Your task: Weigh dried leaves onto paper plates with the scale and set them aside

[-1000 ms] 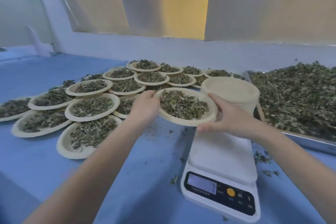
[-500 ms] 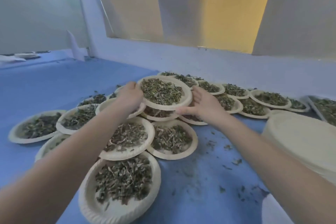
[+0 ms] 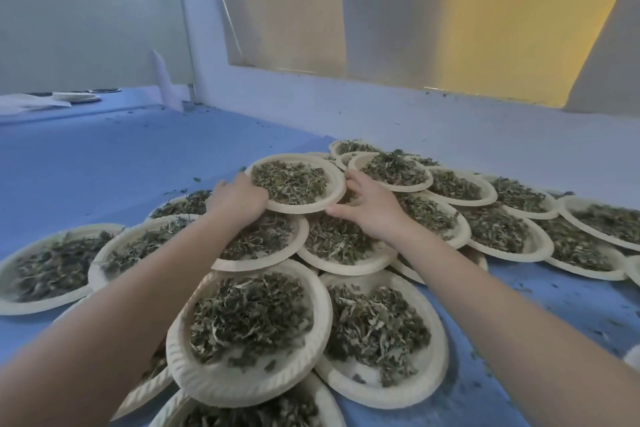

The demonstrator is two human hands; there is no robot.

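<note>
Blue table surface (image 3: 104, 166) carries roughly twenty paper plates of dried leaves, overlapping in a loose fan from lower left to far right (the count is approximate; several are half covered or cut by the frame edge). The nearest filled plate (image 3: 249, 333) sits tilted over its neighbours. Two bare forearms reach forward. The held plate (image 3: 296, 183), round with no long axis, faces up, roughly level, above the rear of the pile. Left hand (image 3: 239, 199) grips its left rim, fingers curled under. Right hand (image 3: 367, 206) has fingers spread, fingertips at the right rim. Loose leaf crumbs (image 3: 561, 305) dot the table, right.
</note>
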